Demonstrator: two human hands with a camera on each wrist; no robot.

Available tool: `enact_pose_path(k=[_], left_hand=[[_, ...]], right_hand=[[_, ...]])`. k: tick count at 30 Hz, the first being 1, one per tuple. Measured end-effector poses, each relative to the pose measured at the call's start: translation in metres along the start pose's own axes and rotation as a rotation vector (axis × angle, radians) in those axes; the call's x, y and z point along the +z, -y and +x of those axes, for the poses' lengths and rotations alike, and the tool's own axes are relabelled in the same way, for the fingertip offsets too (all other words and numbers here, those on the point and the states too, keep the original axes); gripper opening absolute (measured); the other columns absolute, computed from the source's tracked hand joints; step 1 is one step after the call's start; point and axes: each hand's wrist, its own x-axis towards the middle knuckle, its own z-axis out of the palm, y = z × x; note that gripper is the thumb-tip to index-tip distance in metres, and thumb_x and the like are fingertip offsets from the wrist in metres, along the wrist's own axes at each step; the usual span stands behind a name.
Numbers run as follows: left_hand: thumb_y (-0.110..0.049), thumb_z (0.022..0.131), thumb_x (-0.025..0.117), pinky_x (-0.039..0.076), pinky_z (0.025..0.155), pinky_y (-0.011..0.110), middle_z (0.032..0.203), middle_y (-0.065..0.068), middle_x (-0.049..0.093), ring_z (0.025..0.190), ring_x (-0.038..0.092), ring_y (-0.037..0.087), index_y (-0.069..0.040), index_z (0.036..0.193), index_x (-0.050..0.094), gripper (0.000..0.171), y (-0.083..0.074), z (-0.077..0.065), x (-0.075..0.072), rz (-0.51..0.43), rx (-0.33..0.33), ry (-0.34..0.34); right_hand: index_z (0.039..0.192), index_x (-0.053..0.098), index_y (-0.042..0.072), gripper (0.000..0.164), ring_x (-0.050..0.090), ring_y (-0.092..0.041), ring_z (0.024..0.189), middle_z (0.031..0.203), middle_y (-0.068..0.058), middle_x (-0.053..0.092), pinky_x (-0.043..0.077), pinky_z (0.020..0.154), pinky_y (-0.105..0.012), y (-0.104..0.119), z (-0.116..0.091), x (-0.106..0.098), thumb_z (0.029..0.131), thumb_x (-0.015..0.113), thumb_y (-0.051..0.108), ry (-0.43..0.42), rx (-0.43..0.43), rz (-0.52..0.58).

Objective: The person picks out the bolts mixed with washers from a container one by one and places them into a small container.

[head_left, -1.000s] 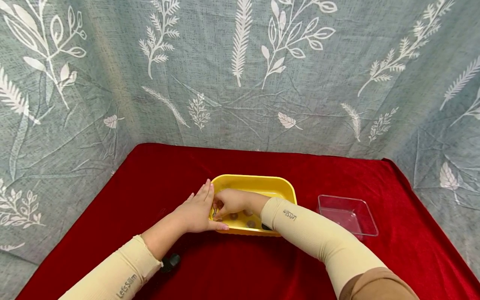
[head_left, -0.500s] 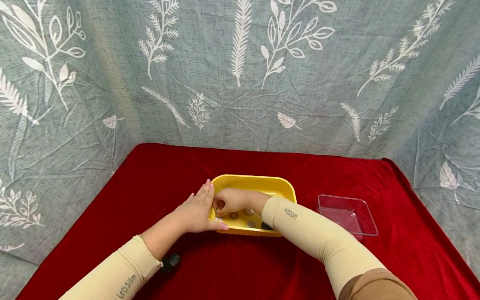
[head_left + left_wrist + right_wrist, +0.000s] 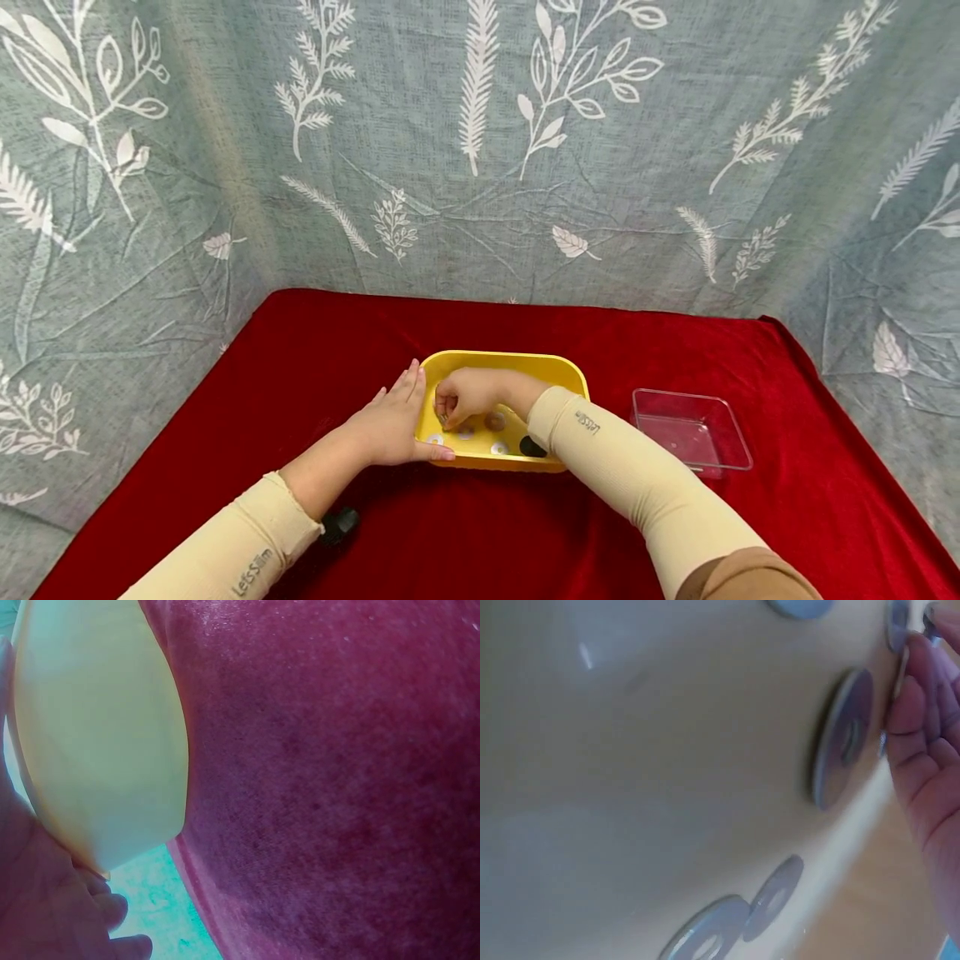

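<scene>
A yellow plastic bin (image 3: 517, 360) sits mid-table, with several flat metal washers (image 3: 499, 448) spread over its floor. My left hand (image 3: 386, 425) rests against the bin's left end, fingers straight, thumb over the front rim; the left wrist view has the bin's outer wall (image 3: 105, 735) beside the palm. Reaching down inside, my right hand (image 3: 468, 396) pinches a small bolt-like metal piece (image 3: 931, 621) between thumb and fingertips; its far end is hidden. Close to those fingers in the right wrist view, a large washer (image 3: 845, 739) lies near the bin's wall.
A clear plastic box (image 3: 690, 429) stands right of the bin, beyond my right forearm. Red velvet cloth (image 3: 337, 342) covers the table, and a patterned grey-blue curtain (image 3: 420, 167) hangs behind. Dark devices show at my left wrist (image 3: 340, 527) and right wrist (image 3: 532, 447).
My right hand has shifted slightly right and up from the bin's left corner with the bolt-like metal piece, uncovering a washer there. The left hand holds its place.
</scene>
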Motion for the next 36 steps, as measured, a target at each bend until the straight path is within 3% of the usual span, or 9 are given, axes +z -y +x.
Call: enact_pose_path(k=[7, 21, 36], left_hand=[[-0.077, 0.066, 0.054, 0.021, 0.104, 0.056, 0.149, 0.025, -0.002, 0.139, 0.005, 0.032, 0.01, 0.142, 0.004, 0.126, 0.001, -0.001, -0.001, -0.003, -0.001, 0.008], [-0.075, 0.067, 0.056, 0.02, 0.104, 0.056, 0.15, 0.023, -0.004, 0.139, 0.005, 0.031, 0.009, 0.143, 0.004, 0.124, 0.002, -0.001, 0.002, -0.013, -0.014, 0.014], [-0.072, 0.068, 0.059, 0.019, 0.105, 0.055, 0.15, 0.022, -0.003, 0.139, 0.005, 0.03, 0.009, 0.143, 0.004, 0.123, 0.0, -0.001, 0.002, -0.013, -0.032, 0.014]], right_hand=[[0.082, 0.062, 0.008, 0.007, 0.054, -0.004, 0.063, 0.072, 0.004, 0.063, 0.045, 0.06, -0.017, -0.007, -0.008, -0.009, 0.08, 0.068, 0.006, 0.035, 0.007, 0.069], [0.088, 0.063, 0.009, 0.008, 0.055, -0.007, 0.072, 0.079, 0.003, 0.064, 0.047, 0.067, -0.021, -0.011, -0.032, -0.032, 0.081, 0.068, 0.007, -0.064, -0.015, 0.194], [0.091, 0.063, 0.007, 0.011, 0.057, -0.014, 0.077, 0.082, -0.002, 0.062, 0.049, 0.071, -0.025, -0.006, -0.091, -0.07, 0.082, 0.068, 0.01, -0.177, -0.059, 0.221]])
